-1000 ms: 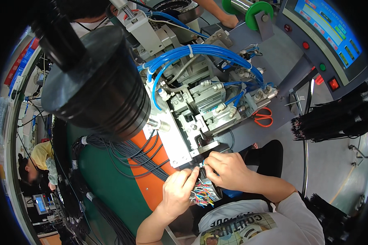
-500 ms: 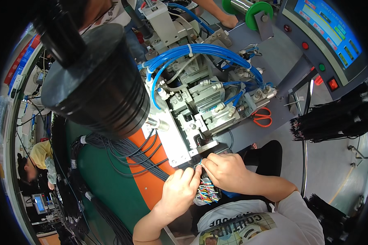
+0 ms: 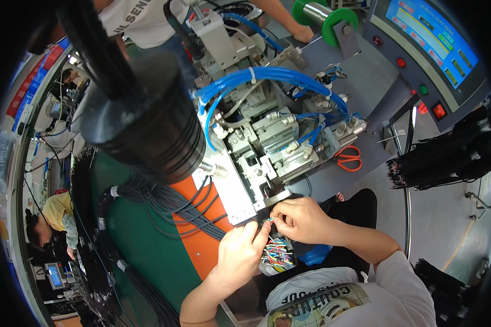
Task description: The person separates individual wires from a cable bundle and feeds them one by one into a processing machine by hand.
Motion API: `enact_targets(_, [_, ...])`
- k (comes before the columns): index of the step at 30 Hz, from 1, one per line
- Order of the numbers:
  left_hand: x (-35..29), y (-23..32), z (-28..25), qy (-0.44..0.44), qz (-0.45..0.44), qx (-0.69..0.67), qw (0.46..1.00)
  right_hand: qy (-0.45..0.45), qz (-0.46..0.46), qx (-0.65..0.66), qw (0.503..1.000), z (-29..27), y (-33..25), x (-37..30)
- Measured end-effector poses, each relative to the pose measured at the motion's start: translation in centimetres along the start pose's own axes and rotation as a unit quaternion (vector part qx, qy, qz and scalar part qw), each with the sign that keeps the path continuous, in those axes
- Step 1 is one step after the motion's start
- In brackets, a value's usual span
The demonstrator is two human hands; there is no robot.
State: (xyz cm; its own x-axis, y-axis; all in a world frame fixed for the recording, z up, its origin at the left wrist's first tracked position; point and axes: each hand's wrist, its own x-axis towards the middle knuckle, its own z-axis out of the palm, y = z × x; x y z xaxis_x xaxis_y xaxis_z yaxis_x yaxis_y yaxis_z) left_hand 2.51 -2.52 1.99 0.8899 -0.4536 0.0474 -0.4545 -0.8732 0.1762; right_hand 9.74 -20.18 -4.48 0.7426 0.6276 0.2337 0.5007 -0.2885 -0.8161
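Observation:
My left hand (image 3: pixel 239 253) and my right hand (image 3: pixel 301 219) meet in front of the machine's near edge, fingertips almost touching. Between them show the thin coloured wires (image 3: pixel 271 220), very small, pinched by both hands. A black cable seems to run in under my left hand, but its join with the wires is hidden. Just below my fingers, in front of my body, sits a container heaped with short coloured wire pieces (image 3: pixel 278 253). The metal machine (image 3: pixel 273 136) with blue air hoses (image 3: pixel 256 73) stands directly beyond my hands.
A black ribbed hood (image 3: pixel 147 120) hangs at the left over the green and orange table (image 3: pixel 147 245), where black cables (image 3: pixel 172 201) lie bundled. Red-handled scissors (image 3: pixel 349 158) lie right of the machine. A screen (image 3: pixel 433 41) and hanging black cables (image 3: pixel 447 152) are farther right. Another person (image 3: pixel 142 22) is opposite.
The view has shifted slightly. My hands stay at the same spot; my right fingers have bent and shifted a little around the wires. The person opposite has moved.

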Motion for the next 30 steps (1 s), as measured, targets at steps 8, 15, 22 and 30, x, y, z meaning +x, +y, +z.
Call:
enact_targets(8, [-1.5,-0.8,1.2,0.109,-0.046,-0.109,0.987,0.029,0.040,0.102,0.994,0.8,0.5,-0.3])
enact_targets(15, [-3.1,-1.6,1.2,0.138,-0.067,-0.074,0.985,0.003,0.081,0.102,0.991,0.4,-0.1,-0.2])
enact_targets(22, [-3.6,-1.7,2.5,0.154,-0.073,-0.065,0.983,0.017,0.086,0.064,0.994,0.1,-0.4,-0.5])
enact_targets(30, [-3.7,-1.5,2.3,0.145,-0.118,-0.126,0.974,-0.019,-0.069,0.160,0.985,0.1,-2.4,-1.6])
